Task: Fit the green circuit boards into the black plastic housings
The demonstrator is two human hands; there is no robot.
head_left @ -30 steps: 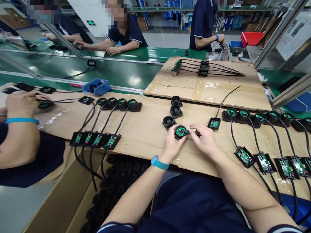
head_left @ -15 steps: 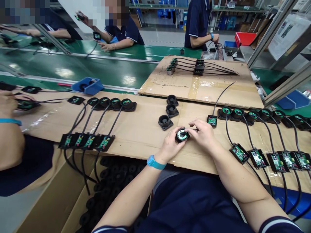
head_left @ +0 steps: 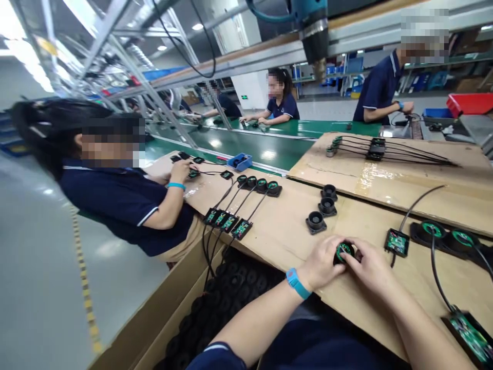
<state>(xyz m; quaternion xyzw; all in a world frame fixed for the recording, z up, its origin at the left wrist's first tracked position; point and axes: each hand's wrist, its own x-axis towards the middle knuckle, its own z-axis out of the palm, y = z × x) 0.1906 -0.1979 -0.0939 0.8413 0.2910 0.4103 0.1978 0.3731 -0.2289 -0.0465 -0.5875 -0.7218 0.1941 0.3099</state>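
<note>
At the front edge of the cardboard-covered bench, my left hand (head_left: 322, 263) grips a round black housing (head_left: 344, 252) with a green ring-shaped circuit board in its top. My right hand (head_left: 372, 267) closes on the same housing from the other side, its thumb over the board. The fingertips behind the housing are partly hidden. Just beyond my hands stand three black housings (head_left: 316, 221) with square flanges and no board showing. To the right lies a black box (head_left: 396, 242) holding a green circuit board, with a black cable running from it.
Wired housings (head_left: 272, 187) and board boxes (head_left: 242, 228) lie in a row at left, others (head_left: 431, 231) at right. Below the bench, a carton (head_left: 154, 313) holds many black parts. A co-worker (head_left: 127, 190) sits at left. A power tool (head_left: 314, 31) hangs overhead.
My view has swung left and up, bringing the co-worker at left and the overhead frame into sight. My right hand's fingers have moved from above the board to around the housing's side.
</note>
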